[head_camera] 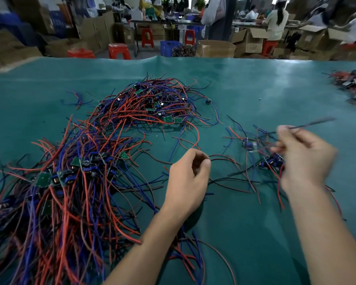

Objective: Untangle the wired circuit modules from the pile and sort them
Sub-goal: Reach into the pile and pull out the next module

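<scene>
A big tangled pile of red, blue and black wires with small green circuit modules (70, 177) covers the left of the green table (255, 89). A second heap (156, 101) lies further back at centre. My left hand (187, 182) hovers at centre with fingers curled, pinching thin dark wires that run off to the right. My right hand (304, 159), blurred by motion, grips a wired module (272, 161) with a dark wire sticking out up-right. A few separated modules (248, 144) lie just left of it.
Another small heap of modules (351, 85) sits at the table's far right edge. Beyond the table stand red stools (119, 50), cardboard boxes (216, 48), a blue crate (170, 47) and people at benches.
</scene>
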`<state>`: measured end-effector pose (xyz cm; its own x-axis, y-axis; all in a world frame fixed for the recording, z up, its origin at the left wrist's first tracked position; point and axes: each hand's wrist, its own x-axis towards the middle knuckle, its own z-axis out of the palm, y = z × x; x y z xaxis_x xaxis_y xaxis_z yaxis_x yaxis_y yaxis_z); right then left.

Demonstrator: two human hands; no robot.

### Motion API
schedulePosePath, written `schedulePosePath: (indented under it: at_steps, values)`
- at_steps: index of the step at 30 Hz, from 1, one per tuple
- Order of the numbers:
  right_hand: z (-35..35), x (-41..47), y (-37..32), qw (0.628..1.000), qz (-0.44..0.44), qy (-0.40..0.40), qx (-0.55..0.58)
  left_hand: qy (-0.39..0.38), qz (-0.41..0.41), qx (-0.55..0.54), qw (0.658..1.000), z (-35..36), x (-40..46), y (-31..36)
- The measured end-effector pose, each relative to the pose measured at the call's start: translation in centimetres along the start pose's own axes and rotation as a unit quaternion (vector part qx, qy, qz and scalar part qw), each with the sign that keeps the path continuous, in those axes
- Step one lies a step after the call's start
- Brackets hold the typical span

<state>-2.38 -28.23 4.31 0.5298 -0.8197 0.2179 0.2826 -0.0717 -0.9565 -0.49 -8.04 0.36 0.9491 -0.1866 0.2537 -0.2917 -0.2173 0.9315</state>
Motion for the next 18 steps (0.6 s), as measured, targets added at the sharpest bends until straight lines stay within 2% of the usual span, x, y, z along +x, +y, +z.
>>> schedulePosePath:
  at_steps: [3, 5, 7, 10, 13, 15, 18]
  values:
    - [-1.8, 1.5, 0.2, 0.984, -0.026, 0.087, -0.155, 0.061, 0.032, 0.048, 0.996, -0.2, 0.1, 0.0]
    - [-1.8, 1.1, 0.1, 0.957, -0.060, 0.097, -0.266, 0.098, 0.041, 0.115, 0.988, -0.4, 0.0, -0.2]
    - [-0.9, 0.0, -0.3, 0.940, -0.121, 0.072, -0.310, 0.115, 0.022, 0.177, 0.977, -0.5, 0.0, -0.4]
    - [1.3, -2.8, -0.2, 0.917, -0.217, -0.021, -0.333, 0.076, -0.022, 0.252, 0.964, -0.5, 0.0, -0.5]
    - [3.3, -5.4, 0.8, 0.859, -0.284, -0.173, -0.389, 0.019, -0.045, 0.334, 0.941, -0.3, 0.1, -0.8]
    - [3.9, -6.3, 1.8, 0.826, -0.279, -0.256, -0.417, 0.008, -0.039, 0.359, 0.932, -0.3, 0.2, -1.1]
    - [4.3, -6.8, 2.9, 0.793, -0.240, -0.337, -0.447, 0.029, -0.024, 0.334, 0.942, -0.3, 0.3, -1.2]
